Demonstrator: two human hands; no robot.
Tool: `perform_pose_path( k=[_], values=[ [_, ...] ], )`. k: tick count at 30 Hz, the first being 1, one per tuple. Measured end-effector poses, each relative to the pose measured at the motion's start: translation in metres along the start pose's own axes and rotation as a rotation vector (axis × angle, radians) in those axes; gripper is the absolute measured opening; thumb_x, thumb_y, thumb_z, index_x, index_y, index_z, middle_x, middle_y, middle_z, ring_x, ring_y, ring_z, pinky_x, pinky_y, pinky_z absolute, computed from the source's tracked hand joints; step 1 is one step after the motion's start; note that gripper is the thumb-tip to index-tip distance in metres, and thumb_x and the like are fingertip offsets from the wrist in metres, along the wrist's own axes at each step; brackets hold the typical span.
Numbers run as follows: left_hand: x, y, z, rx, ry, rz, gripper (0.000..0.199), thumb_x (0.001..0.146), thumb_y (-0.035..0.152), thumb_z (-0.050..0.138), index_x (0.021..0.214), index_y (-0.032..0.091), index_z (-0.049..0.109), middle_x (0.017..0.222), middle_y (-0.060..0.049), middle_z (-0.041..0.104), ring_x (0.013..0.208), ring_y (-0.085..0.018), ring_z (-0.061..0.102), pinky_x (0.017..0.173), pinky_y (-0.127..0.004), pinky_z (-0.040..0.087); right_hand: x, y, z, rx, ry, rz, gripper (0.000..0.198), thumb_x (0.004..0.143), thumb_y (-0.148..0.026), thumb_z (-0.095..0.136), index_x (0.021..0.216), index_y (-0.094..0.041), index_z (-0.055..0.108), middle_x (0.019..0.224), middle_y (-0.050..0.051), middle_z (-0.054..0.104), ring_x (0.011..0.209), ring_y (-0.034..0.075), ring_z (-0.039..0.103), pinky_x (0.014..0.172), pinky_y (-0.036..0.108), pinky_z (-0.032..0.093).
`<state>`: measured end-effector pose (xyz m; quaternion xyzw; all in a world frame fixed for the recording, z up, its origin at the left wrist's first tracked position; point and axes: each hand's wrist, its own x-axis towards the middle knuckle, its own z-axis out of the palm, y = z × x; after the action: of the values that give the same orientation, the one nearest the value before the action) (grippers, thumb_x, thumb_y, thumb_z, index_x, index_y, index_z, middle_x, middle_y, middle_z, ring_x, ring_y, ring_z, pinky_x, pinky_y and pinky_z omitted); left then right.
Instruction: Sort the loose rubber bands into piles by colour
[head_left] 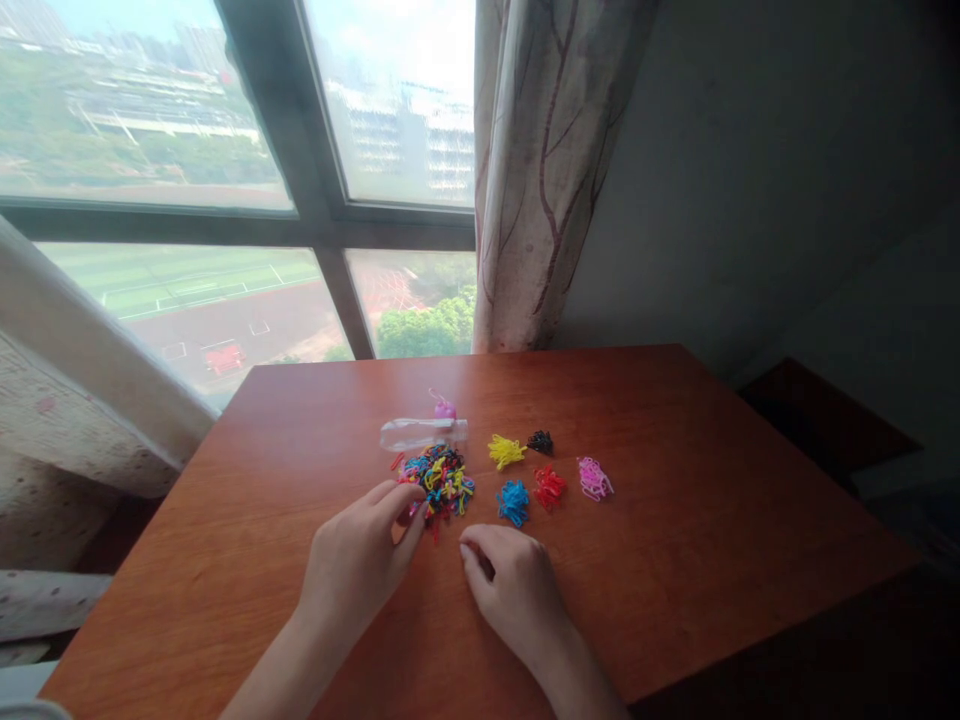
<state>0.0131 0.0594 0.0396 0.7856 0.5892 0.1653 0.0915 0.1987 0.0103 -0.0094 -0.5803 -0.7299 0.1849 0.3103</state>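
Right hand (514,575), nearest my camera, is loosely curled over the table (675,560); whether it holds anything, I cannot tell. Left hand (375,530) has thumb and finger nearly meeting at the mixed clips (446,478) piled on the wood; any grip is unclear. I judge the clips light, smooth, stiffish, prone to tangling: pinch each by one end.

Smooth, plastic-looking clips (448,482) and a clear, glossy plastic bottle (412,436) lie on a wood-grained worktop (675,570) with a soft sheen, near a matt cloth curtain (517,180).
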Motion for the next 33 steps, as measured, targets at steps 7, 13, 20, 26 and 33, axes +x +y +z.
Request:
perform_pose_path(
  k=[7, 13, 20, 26, 33],
  values=[
    [0.005, -0.001, -0.006, -0.109, -0.161, -0.064, 0.019, 0.088, 0.035, 0.050, 0.090, 0.024, 0.066, 0.077, 0.001, 0.069, 0.070, -0.016, 0.061, 0.062, -0.024, 0.037, 0.000, -0.001, -0.001, 0.016, -0.015, 0.002, 0.015, 0.089, -0.013, 0.051, 0.084, -0.023, 0.060, 0.077, -0.002, 0.066, 0.072, 0.014, 0.060, 0.066, 0.024, 0.034],
    [0.002, -0.007, -0.009, -0.041, -0.208, -0.071, 0.021, 0.087, 0.032, 0.047, 0.093, 0.026, 0.067, 0.081, 0.001, 0.069, 0.073, -0.018, 0.062, 0.063, -0.025, 0.035, 0.000, -0.001, -0.002, 0.016, -0.005, -0.002, 0.014, 0.088, -0.012, 0.052, 0.085, -0.023, 0.061, 0.077, -0.001, 0.066, 0.072, 0.015, 0.060, 0.066, 0.023, 0.034],
    [0.000, -0.013, -0.009, -0.113, -0.241, -0.076, 0.022, 0.086, 0.030, 0.048, 0.089, 0.025, 0.068, 0.076, 0.001, 0.067, 0.068, -0.017, 0.058, 0.062, -0.024, 0.034, -0.001, -0.001, -0.002, 0.006, -0.003, -0.006, 0.014, 0.089, -0.013, 0.051, 0.084, -0.023, 0.060, 0.077, -0.001, 0.066, 0.071, 0.014, 0.060, 0.066, 0.023, 0.034],
    [-0.003, -0.018, -0.010, -0.476, -0.342, -0.080, 0.026, 0.085, 0.037, 0.051, 0.083, 0.018, 0.069, 0.061, 0.003, 0.054, 0.059, -0.013, 0.048, 0.055, -0.021, 0.033, -0.001, 0.000, -0.001, 0.008, -0.009, 0.006, 0.015, 0.088, -0.013, 0.052, 0.085, -0.023, 0.062, 0.078, -0.001, 0.067, 0.073, 0.015, 0.061, 0.067, 0.023, 0.035],
    [-0.002, -0.009, -0.003, -0.517, -0.253, -0.080, 0.024, 0.084, 0.035, 0.053, 0.083, 0.016, 0.069, 0.061, 0.003, 0.055, 0.058, -0.012, 0.046, 0.054, -0.021, 0.033, 0.000, -0.001, -0.003, 0.035, -0.004, 0.005, 0.012, 0.091, -0.019, 0.055, 0.094, -0.023, 0.066, 0.078, 0.000, 0.068, 0.072, 0.015, 0.063, 0.068, 0.023, 0.039]
  ],
)
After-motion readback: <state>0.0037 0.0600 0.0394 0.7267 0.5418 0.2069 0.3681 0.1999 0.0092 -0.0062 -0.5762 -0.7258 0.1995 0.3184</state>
